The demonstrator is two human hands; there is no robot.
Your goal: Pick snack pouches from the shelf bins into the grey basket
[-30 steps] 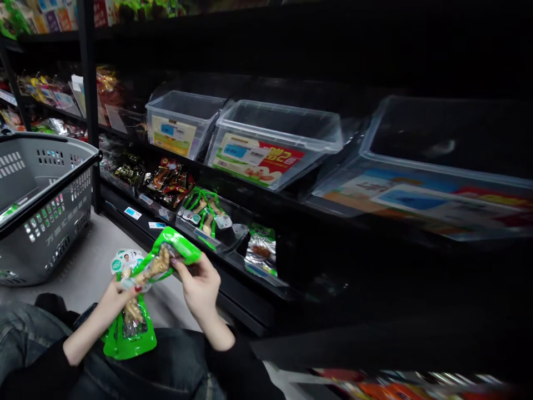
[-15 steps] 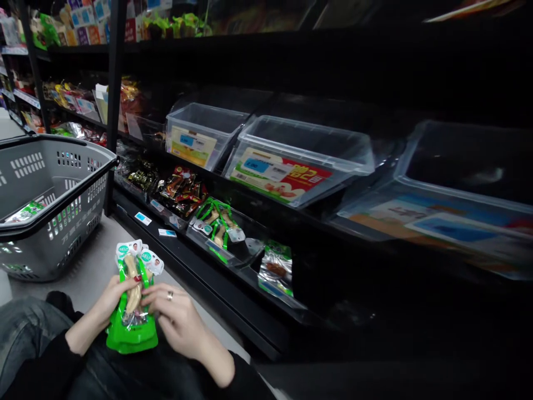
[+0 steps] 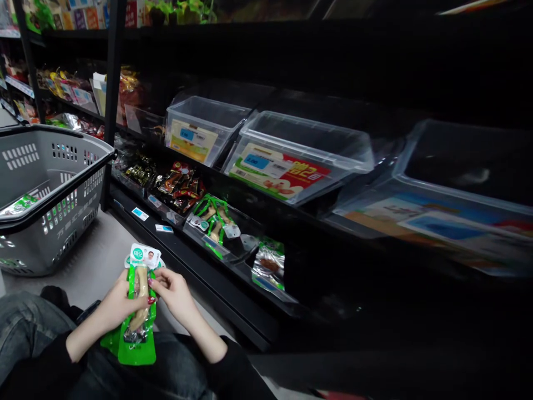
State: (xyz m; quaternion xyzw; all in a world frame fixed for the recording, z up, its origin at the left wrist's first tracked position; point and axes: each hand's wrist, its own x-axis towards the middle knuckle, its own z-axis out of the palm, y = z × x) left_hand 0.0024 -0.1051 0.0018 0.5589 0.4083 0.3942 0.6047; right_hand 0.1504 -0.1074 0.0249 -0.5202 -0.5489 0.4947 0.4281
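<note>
Both my hands hold green vacuum-packed snack packets above my lap. The front snack packet (image 3: 137,353) has a clear window with a pale, long piece of food, perhaps a chicken foot, and a white top with a round green logo. At least one more such packet lies behind it, mostly covered. My left hand (image 3: 116,305) grips the packets from the left, thumb across the front. My right hand (image 3: 177,294) pinches the right edge near the top. To the right, a clear bin (image 3: 195,241) on the low shelf contains more of these green packets.
A grey shopping basket (image 3: 79,222) stands on the floor at left, with a packet (image 3: 20,205) inside. Dark-wrapped snacks (image 3: 179,186) fill a neighbouring bin. Clear plastic tubs (image 3: 308,141) jut from the shelf above. A silver-green packet (image 3: 268,264) lies further right. A black post (image 3: 111,83) rises behind the basket.
My right hand has moved up to the packet's upper right edge and now pinches it. The front packet has shifted slightly and stands straighter, covering more of those behind. The view has shifted slightly.
</note>
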